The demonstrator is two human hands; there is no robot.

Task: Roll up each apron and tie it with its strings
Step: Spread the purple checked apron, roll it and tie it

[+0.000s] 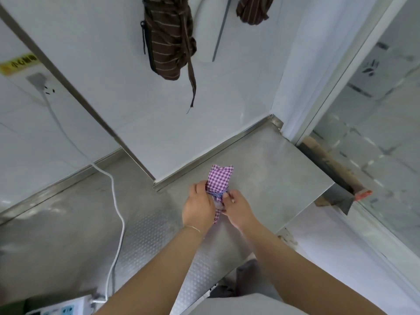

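Note:
A purple-and-white checked apron (220, 179), rolled into a narrow bundle, is held just above the steel counter (284, 169). Blue-purple strings (218, 193) wrap around its middle. My left hand (200, 206) grips the lower part of the roll from the left. My right hand (237, 209) pinches the strings at the wrap from the right. The roll's bottom end pokes out between my hands. A brown striped apron (168, 37) hangs on the white wall above, one strap dangling. A second brown striped cloth (253, 9) hangs at the top right.
A white cable (116, 201) runs from a wall socket (39, 81) down across the embossed steel surface (147, 235) to a power strip (66, 309) at the bottom left. A glass door (375, 133) stands at the right. Cardboard (329, 164) sits wedged beside the counter.

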